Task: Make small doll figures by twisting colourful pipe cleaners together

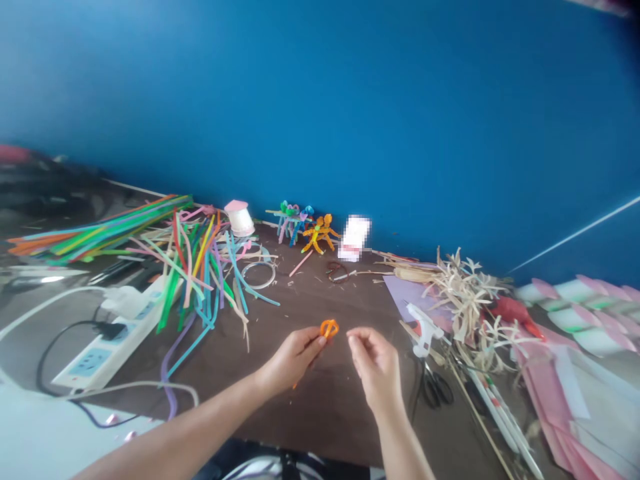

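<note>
My left hand (300, 350) pinches an orange pipe cleaner (329, 328) between thumb and fingers. The pipe cleaner is bent into a small loop above the fingertips, and its tail shows below the hand. Just to the right, apart from the loop, is my right hand (374, 363). Its fingers are curled in with thumb and forefinger close together, and I see nothing in them. Beyond the hands stand an orange and yellow pipe-cleaner figure (320, 233) and a green, blue and purple figure (293, 222).
Loose coloured pipe cleaners (200, 260) spread at left, near a power strip (107, 350) with cables. A thread spool (240, 219) and a clear ring (259, 275) lie behind. To the right are a white glue gun (423, 330), black-handled scissors (435, 388), dried husk flowers (465, 287) and pink sheets (545, 387).
</note>
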Tool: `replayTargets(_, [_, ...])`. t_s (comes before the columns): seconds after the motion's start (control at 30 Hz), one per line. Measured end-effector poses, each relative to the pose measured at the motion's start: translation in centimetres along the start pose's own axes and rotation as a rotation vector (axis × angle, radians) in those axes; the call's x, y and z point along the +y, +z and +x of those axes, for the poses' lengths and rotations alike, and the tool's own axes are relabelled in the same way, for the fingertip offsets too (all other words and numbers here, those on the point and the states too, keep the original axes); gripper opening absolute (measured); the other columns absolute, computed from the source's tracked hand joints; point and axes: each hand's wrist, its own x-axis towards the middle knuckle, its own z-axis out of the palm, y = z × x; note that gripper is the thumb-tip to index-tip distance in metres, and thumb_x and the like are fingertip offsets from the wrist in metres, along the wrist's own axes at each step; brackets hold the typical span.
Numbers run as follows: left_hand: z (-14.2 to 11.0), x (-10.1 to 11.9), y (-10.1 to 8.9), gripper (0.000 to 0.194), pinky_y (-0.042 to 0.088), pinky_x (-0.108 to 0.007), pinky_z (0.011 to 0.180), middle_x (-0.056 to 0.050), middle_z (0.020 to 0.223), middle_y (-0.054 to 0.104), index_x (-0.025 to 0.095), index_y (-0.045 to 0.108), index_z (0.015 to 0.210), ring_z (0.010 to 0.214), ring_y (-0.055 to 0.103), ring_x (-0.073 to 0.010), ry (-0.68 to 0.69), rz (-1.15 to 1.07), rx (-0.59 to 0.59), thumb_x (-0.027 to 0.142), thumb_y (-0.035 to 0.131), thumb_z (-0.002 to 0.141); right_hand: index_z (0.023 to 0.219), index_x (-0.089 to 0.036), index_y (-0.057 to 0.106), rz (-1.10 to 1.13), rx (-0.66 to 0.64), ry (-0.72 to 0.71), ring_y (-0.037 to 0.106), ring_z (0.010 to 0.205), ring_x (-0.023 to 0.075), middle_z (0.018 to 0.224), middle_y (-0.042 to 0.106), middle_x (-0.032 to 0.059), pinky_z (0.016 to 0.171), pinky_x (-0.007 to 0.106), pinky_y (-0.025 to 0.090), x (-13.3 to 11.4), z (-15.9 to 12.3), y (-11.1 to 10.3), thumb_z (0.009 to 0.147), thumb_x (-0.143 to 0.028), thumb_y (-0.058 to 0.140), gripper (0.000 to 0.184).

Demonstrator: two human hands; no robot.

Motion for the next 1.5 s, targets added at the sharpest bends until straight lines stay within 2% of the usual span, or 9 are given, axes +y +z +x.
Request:
replayTargets(0.13, [0.0, -0.4, 0.0, 0.031, 0.033, -0.019, 0.048, 0.003, 0.058, 0.043, 0.011, 0.055, 0.082, 0.050, 0.040, -0.0074, 0.112, 0.150, 0.046, 0.037, 0.038, 0.086, 0.084, -0.015, 0.062, -0.118, -0.069, -0.062, 0.044, 0.047, 0.0094, 0.055, 0.052, -0.0014, 0.045, 0.020, 0.037, -0.6, -0.9, 0.8, 0.080, -0.034, 0.053, 0.022])
replayTargets(0.37, [-0.4, -0.1, 0.1, 0.029, 0.035, -0.021, 0.057, 0.000, 0.065, 0.047, 0.013, 0.054, 0.072, 0.060, 0.043, -0.0105, 0.372, 0.378, 0.101, 0.030, 0.036, 0.088, 0.073, -0.016, 0.060, -0.209, -0.022, -0.133, 0.049, 0.051, 0.0114, 0.060, 0.057, 0.0014, 0.051, 0.021, 0.040, -0.7, -1.2, 1.9, 0.082, -0.031, 0.050, 0.020])
replayTargets(0.63, [-0.6, 0.1, 0.0, 0.027, 0.035, -0.022, 0.058, -0.001, 0.067, 0.047, 0.014, 0.055, 0.073, 0.062, 0.044, -0.0110, 0.411, 0.370, 0.094, 0.028, 0.037, 0.088, 0.064, -0.015, 0.056, -0.199, -0.055, -0.100, 0.039, 0.045, 0.0085, 0.051, 0.047, -0.0028, 0.044, 0.019, 0.032, -1.0, -1.1, 1.7, 0.083, -0.033, 0.049, 0.026])
replayTargets(0.8, [-0.8, 0.7, -0.1, 0.025, 0.036, -0.024, 0.062, -0.003, 0.072, 0.048, 0.013, 0.053, 0.077, 0.066, 0.044, -0.0120, 0.422, 0.350, 0.047, 0.026, 0.035, 0.089, 0.067, -0.015, 0.057, -0.218, -0.037, -0.107, 0.042, 0.048, 0.0095, 0.053, 0.049, -0.0017, 0.046, 0.019, 0.035, -1.3, -1.1, 1.6, 0.083, -0.033, 0.048, 0.026])
replayTargets(1.0, [-0.6, 0.8, -0.1, 0.034, 0.036, -0.023, 0.061, -0.001, 0.068, 0.044, 0.014, 0.052, 0.070, 0.064, 0.041, -0.0109, 0.305, 0.212, 0.011, 0.033, 0.032, 0.089, 0.068, -0.016, 0.059, -0.225, -0.048, -0.127, 0.050, 0.052, 0.0118, 0.058, 0.056, 0.0002, 0.051, 0.020, 0.040, -1.5, -1.0, 1.4, 0.084, -0.034, 0.047, 0.027])
replayTargets(1.13, [-0.2, 0.5, -0.1, 0.034, 0.038, -0.023, 0.064, -0.002, 0.069, 0.049, 0.012, 0.056, 0.068, 0.068, 0.046, -0.0113, 0.175, 0.007, -0.060, 0.038, 0.042, 0.085, 0.067, -0.017, 0.057, -0.266, -0.070, -0.129, 0.050, 0.051, 0.0114, 0.057, 0.055, -0.0003, 0.051, 0.020, 0.039, -1.6, -0.7, 1.1, 0.084, -0.033, 0.046, 0.026])
replayTargets(1.27, [0.2, 0.1, 0.1, 0.032, 0.041, -0.023, 0.065, -0.002, 0.067, 0.054, 0.011, 0.058, 0.069, 0.064, 0.050, -0.0106, -0.032, -0.339, -0.121, 0.041, 0.053, 0.078, 0.067, -0.018, 0.053, -0.240, -0.125, -0.106, 0.054, 0.055, 0.0123, 0.059, 0.057, 0.0003, 0.053, 0.019, 0.041, -1.8, -0.5, 0.9, 0.086, -0.032, 0.044, 0.025])
replayTargets(1.37, [0.4, -0.1, 0.2, 0.028, 0.043, -0.024, 0.067, -0.002, 0.067, 0.057, 0.010, 0.060, 0.071, 0.064, 0.054, -0.0105, -0.119, -0.548, -0.156, 0.038, 0.062, 0.072, 0.071, -0.018, 0.052, -0.180, -0.162, -0.085, 0.056, 0.057, 0.0130, 0.063, 0.058, 0.0015, 0.055, 0.021, 0.045, -1.9, -0.4, 0.9, 0.086, -0.032, 0.043, 0.023])
replayTargets(1.5, [0.4, 0.0, 0.0, 0.027, 0.043, -0.021, 0.064, -0.002, 0.066, 0.060, 0.009, 0.063, 0.073, 0.059, 0.055, -0.0082, -0.175, -0.605, -0.173, 0.036, 0.064, 0.072, 0.072, -0.018, 0.052, -0.144, -0.195, -0.074, 0.058, 0.058, 0.0136, 0.064, 0.059, 0.0021, 0.055, 0.021, 0.047, -1.9, -0.4, 0.9, 0.086, -0.033, 0.043, 0.023])
